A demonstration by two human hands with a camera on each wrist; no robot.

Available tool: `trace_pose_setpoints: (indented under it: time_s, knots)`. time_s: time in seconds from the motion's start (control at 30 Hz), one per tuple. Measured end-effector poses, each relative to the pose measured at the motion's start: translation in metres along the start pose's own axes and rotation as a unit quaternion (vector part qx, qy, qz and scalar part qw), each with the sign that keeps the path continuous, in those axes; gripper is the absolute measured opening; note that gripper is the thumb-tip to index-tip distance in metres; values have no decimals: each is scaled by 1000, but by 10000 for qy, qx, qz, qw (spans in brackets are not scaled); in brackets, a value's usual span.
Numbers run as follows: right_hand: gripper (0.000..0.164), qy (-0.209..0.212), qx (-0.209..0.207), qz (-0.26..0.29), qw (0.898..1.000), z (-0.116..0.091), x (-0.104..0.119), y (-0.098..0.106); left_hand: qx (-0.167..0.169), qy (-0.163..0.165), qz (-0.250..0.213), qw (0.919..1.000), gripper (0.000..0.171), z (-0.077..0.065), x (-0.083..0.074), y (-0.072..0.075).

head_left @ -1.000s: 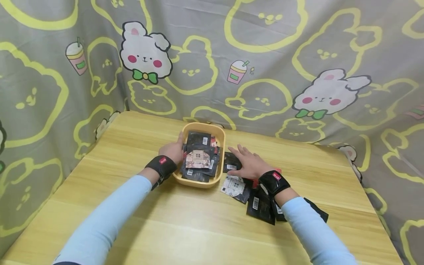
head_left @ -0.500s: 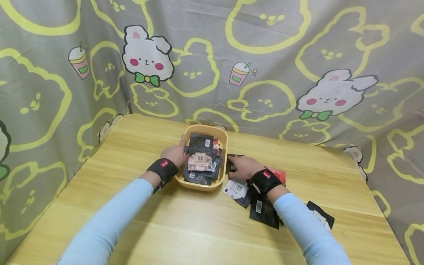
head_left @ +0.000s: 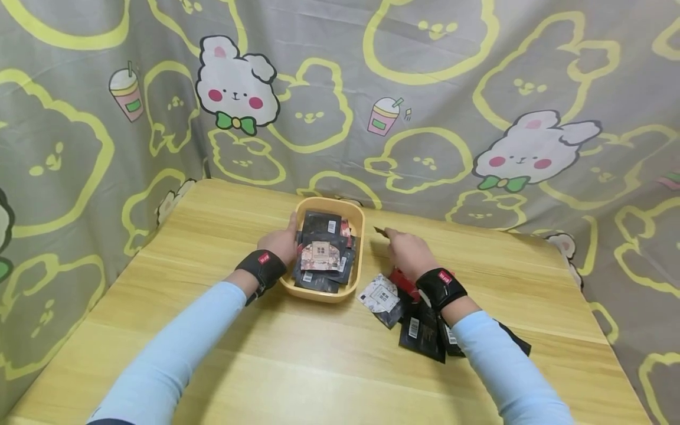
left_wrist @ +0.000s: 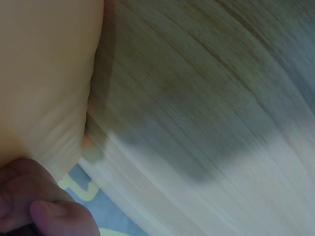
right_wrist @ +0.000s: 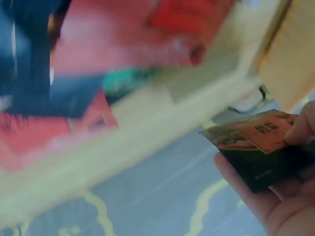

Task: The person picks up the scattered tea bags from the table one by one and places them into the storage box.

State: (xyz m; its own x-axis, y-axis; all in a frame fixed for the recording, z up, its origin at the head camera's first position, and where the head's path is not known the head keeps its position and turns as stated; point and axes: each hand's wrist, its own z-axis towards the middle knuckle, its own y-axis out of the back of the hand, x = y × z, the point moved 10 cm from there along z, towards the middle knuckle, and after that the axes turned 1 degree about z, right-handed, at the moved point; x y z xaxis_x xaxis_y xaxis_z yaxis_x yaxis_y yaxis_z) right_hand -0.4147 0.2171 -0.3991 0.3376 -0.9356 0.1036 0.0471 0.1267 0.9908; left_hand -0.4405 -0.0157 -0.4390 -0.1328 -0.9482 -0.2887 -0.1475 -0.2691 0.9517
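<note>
A yellow plastic bin [head_left: 319, 297] stands near the table's back edge, with several dark sachets [head_left: 321, 252] piled inside. My left hand [head_left: 277, 245] holds the bin's left side; in the left wrist view, its curled fingers [left_wrist: 66, 216] lie against the bin's outer wall. To the right of the bin, my right hand [head_left: 411, 254] pinches a dark sachet with an orange label [right_wrist: 266, 142] between thumb and fingers, raised above the table. Below that hand lie loose sachets, among them a white-patterned one [head_left: 381, 295], a red one [head_left: 405, 284] and a black one with a barcode [head_left: 422, 333].
The wooden table [head_left: 297, 366] meets a grey curtain [head_left: 340, 159] with yellow outlines along its back. Another black sachet [head_left: 515, 337] shows partly from behind the right forearm.
The right hand came down on the black sachet beside the bin, took hold of it and lifted it off the table. The left hand has stayed at the bin.
</note>
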Motion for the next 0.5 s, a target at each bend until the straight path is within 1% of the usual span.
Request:
trace_pose_setpoints:
  time_s: [0.13,0.23,0.3,0.43,0.5]
  knots:
    - [38,83,-280,-56,9996,8,14,18,-26,34,45,10000,72,1,5,0]
    - [38,249,-540,-153,9981,15,32,25,-42,39,55,10000,73,2,7,-1]
    - [39,377,-634,-220,9970,20,47,27,-41,42,69,10000,73,1,6,-1]
    - [39,668,-693,-264,9950,30,80,28,-8,82,140,9999,70,0,3,0]
    - [43,783,-555,-256,9951,32,94,26,7,98,143,9998,70,0,2,0]
